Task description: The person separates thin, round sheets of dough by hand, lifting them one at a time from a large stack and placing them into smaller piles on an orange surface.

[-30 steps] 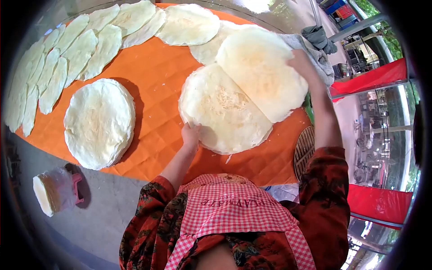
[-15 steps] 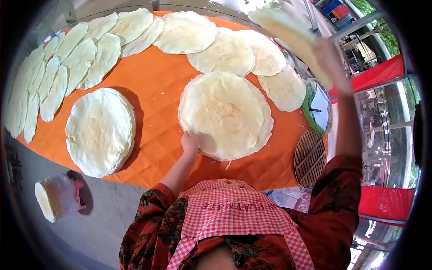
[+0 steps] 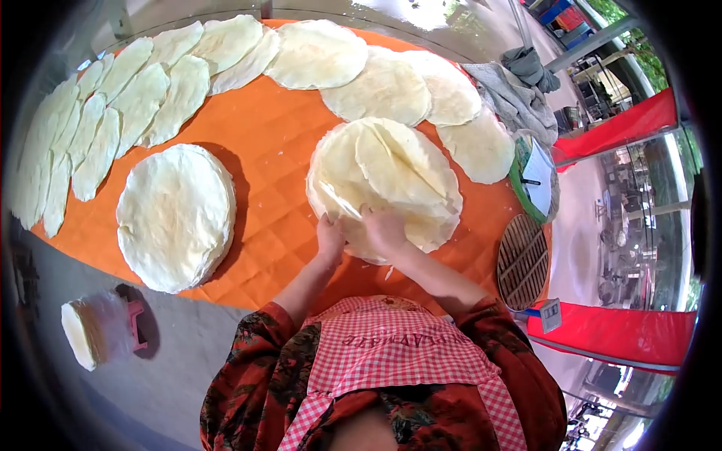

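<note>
left hand, right hand | at buckled sheet, grips unclear | risk: tearing, if tugged unevenly while creased

red-black patterned sleeves | pink-white gingham apron | dark chest lettering

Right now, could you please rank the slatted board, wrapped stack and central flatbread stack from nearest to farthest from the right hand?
1. Central flatbread stack, under the right hand.
2. Slatted board, to the right.
3. Wrapped stack, far lower left.
</note>
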A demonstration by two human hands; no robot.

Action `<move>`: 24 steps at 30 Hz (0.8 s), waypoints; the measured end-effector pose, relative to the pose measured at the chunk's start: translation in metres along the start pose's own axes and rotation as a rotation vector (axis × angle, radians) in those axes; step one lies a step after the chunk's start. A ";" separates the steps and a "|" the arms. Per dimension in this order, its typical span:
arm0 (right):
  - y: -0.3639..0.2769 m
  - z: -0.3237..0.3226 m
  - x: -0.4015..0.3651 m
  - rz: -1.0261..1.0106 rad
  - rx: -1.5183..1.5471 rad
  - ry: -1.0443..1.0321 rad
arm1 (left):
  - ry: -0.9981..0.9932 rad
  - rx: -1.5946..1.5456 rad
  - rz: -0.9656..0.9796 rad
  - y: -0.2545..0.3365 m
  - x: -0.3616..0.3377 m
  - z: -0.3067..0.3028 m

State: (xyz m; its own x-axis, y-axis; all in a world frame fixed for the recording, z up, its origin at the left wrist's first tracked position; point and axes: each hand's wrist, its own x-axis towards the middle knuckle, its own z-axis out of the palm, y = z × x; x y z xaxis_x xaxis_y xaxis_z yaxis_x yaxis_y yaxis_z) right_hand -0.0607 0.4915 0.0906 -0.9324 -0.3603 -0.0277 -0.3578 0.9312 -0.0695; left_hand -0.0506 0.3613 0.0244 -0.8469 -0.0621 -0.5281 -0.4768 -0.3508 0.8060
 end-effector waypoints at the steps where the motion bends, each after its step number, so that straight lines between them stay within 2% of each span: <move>1: -0.005 0.000 -0.001 -0.010 0.020 -0.005 | -0.006 -0.003 0.006 0.001 0.000 0.004; 3: -0.016 0.000 -0.003 -0.041 0.059 -0.021 | -0.061 -0.005 0.017 0.003 0.002 0.006; 6: -0.013 -0.008 -0.009 -0.017 0.213 0.005 | -0.039 -0.099 0.048 0.006 -0.006 0.007; 9: -0.018 -0.013 -0.010 -0.016 0.185 -0.089 | -0.079 -0.146 -0.052 0.004 -0.006 0.007; 12: -0.024 -0.001 -0.017 0.097 0.276 -0.076 | -0.058 -0.175 -0.013 0.002 -0.005 0.008; 15: -0.030 -0.011 -0.022 0.157 0.275 0.024 | -0.200 -0.201 -0.120 0.019 -0.017 0.004; 18: 0.026 -0.010 0.014 0.358 0.349 -0.366 | -0.221 -0.102 0.042 0.029 -0.026 0.004; 19: 0.056 -0.020 0.029 0.355 0.382 -0.327 | -0.128 0.033 0.119 0.031 -0.028 -0.004; 20: 0.086 -0.056 0.050 0.327 0.403 -0.233 | 0.107 -0.062 0.236 0.018 -0.020 -0.008; 21: 0.105 -0.103 0.067 0.306 0.405 -0.153 | 0.265 0.053 0.345 -0.009 0.005 -0.027; 22: 0.119 -0.151 0.073 0.268 0.358 -0.061 | 0.342 0.150 0.296 -0.006 0.007 -0.038; 23: 0.162 -0.159 0.084 0.171 0.238 0.007 | 0.279 0.053 0.160 0.002 0.004 -0.045; 24: 0.155 -0.217 0.076 0.090 0.112 0.142 | 0.221 -0.049 0.020 0.005 0.001 -0.047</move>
State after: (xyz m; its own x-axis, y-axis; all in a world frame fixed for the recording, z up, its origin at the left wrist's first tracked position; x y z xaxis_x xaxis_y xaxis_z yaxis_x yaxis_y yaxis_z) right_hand -0.1982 0.6200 0.2941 -0.9610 -0.2575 0.1012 -0.2724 0.9445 -0.1835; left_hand -0.0428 0.3153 0.0149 -0.7812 -0.2706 -0.5625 -0.4443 -0.3920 0.8056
